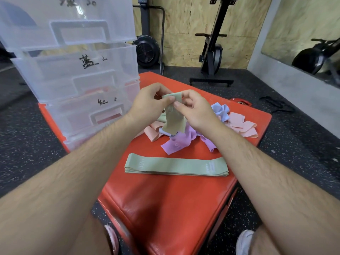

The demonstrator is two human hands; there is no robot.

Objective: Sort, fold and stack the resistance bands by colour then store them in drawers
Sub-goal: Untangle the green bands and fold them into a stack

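Note:
My left hand and my right hand both pinch the top of a green resistance band that hangs down above the pile. A flat stack of green bands lies on the red mat in front of me. Behind it sits a loose heap: purple bands, pink bands on the right, a pink one on the left and a light blue band. The clear plastic drawer unit stands on the mat's left, all drawers shut.
Handwritten labels mark the drawer fronts. Black exercise machines stand on the dark speckled floor beyond the mat, with a fan-type machine behind the drawers. A grey wall with a mirror runs along the right. My knees and shoes show at the bottom.

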